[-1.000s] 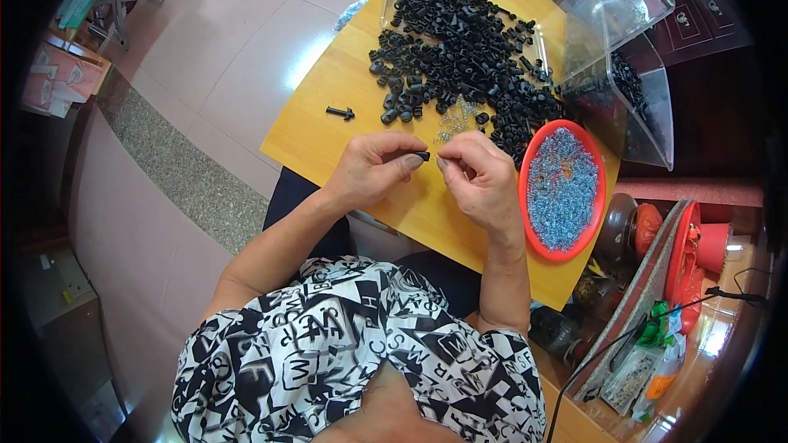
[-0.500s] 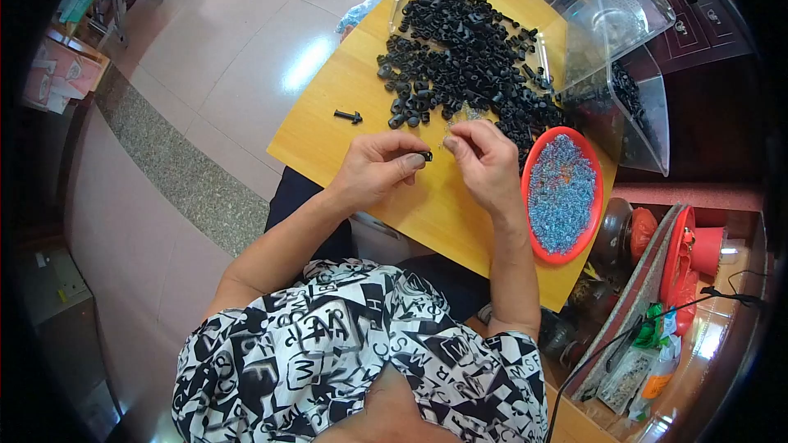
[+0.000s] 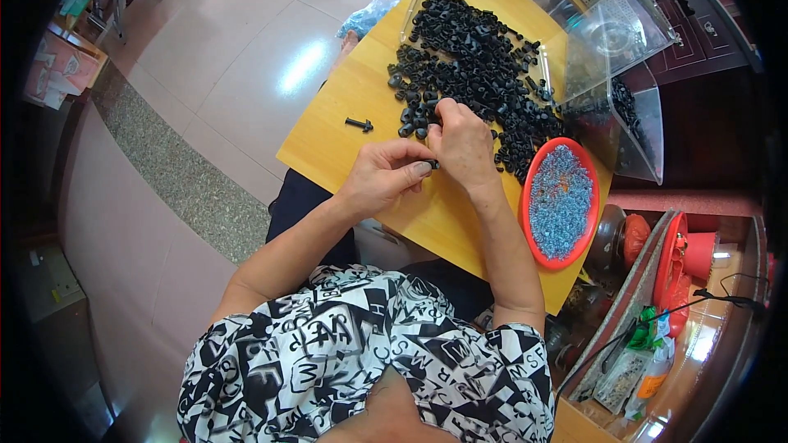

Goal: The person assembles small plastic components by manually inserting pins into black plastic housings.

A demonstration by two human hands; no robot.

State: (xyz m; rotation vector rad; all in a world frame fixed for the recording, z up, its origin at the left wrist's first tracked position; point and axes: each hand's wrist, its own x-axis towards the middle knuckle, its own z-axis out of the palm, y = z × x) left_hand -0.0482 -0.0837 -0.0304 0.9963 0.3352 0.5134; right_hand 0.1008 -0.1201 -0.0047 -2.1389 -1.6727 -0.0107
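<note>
My left hand (image 3: 384,174) pinches a small black plastic part (image 3: 432,164) between thumb and forefinger, above the yellow tabletop (image 3: 328,133). Right beside it is my right hand (image 3: 464,146), its back turned up and its fingers curled in close to that part. Whatever the right fingertips grip is hidden. Just beyond both hands lies a big heap of small black plastic parts (image 3: 468,41). One longer black piece with a stem (image 3: 359,125) lies apart on the left of the table.
A red oval tray (image 3: 525,221) of small bluish-silver pieces stands right of my right forearm. Clear plastic bins (image 3: 648,127) sit at the far right, one with black parts inside. An open drawer-like compartment (image 3: 706,336) with packets and a cable is at lower right.
My right hand has moved left and turned over, from apart to right against my left hand. The left hand keeps its pinch on the black part. The whole view has shifted slightly.
</note>
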